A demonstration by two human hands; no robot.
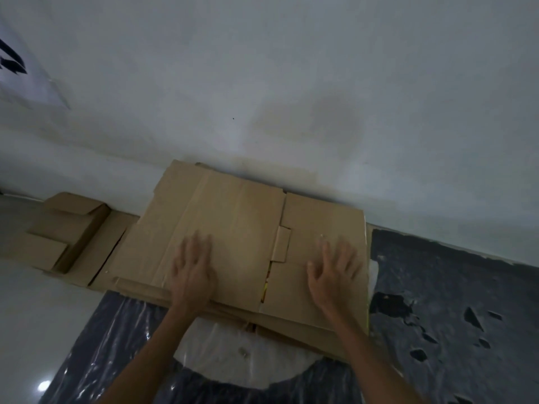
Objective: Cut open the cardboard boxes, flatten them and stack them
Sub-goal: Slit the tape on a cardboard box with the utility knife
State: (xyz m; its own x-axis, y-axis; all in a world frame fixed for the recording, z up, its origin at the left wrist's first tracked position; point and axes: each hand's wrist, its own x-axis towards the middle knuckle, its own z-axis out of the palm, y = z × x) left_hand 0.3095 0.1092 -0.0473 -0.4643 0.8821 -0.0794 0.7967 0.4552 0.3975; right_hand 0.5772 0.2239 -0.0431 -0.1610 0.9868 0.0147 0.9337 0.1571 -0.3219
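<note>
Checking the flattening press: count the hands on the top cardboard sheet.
2. The left hand lies on the top cardboard sheet, left of its tab; the right hand lies right of the tab. No others visible.

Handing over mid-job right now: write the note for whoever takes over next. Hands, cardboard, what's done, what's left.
Left hand: open, pressing flat on the top flattened box.
Right hand: open, pressing flat on the same sheet's right panel.
That sheet lies on the stack of flattened cardboard against the wall, over the dark plastic sheet.
Done: several boxes flattened and stacked.
Left: the smaller boxes to the left look not yet flattened. No cutter in view.
</note>
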